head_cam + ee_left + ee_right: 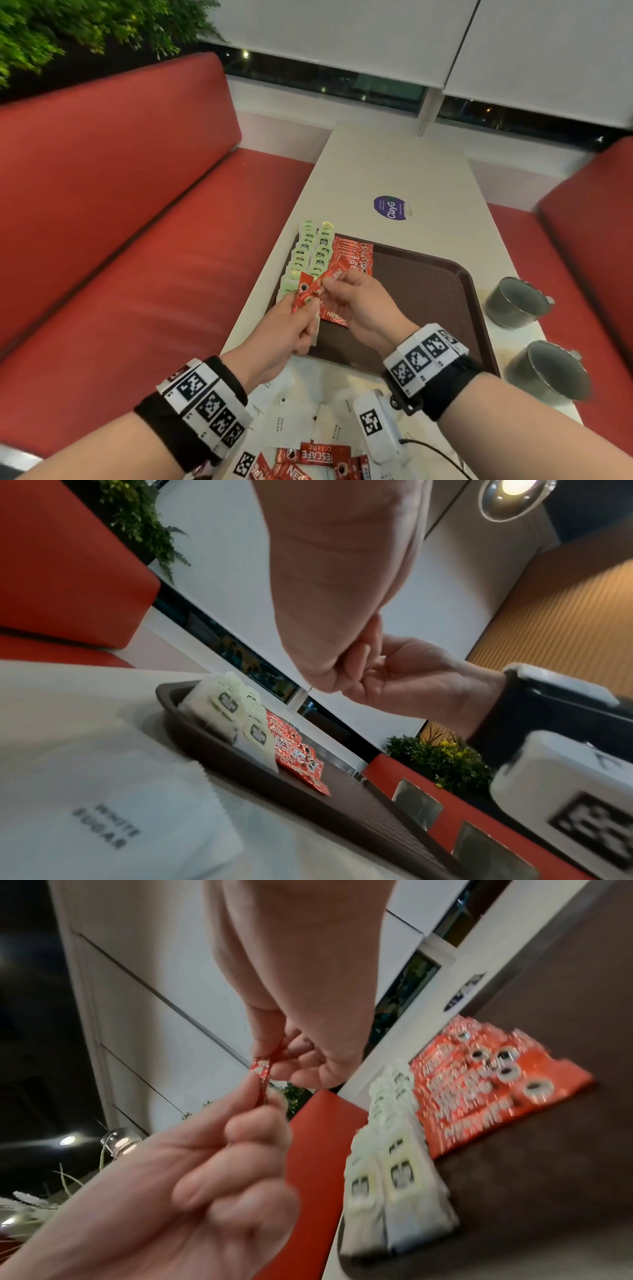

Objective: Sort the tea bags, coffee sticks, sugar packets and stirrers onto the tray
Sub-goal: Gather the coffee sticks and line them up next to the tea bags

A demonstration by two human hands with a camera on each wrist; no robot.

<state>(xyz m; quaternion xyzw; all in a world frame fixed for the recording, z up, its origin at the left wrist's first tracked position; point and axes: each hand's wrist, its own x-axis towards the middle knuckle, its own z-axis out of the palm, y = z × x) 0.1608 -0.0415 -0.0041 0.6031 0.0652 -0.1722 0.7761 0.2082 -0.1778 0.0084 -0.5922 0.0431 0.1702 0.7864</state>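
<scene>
Over the left part of the brown tray (428,277), both hands meet around a few red coffee sticks (306,294). My left hand (301,307) grips the small bunch from below. Between thumb and fingers, my right hand (334,281) pinches the upper end of one stick (335,274). The right wrist view shows that stick (260,1070) edge-on between the fingertips of both hands. Green-white tea bags (310,253) lie in two rows along the tray's left edge, with red coffee sticks (352,255) fanned beside them. No stirrers are in view.
White sugar packets (284,419) and loose coffee sticks (323,457) lie on the table near me, beside a white marker-tagged device (373,421) with a cable. Two metal cups (513,303) (546,371) stand right of the tray. Red bench seats flank the table.
</scene>
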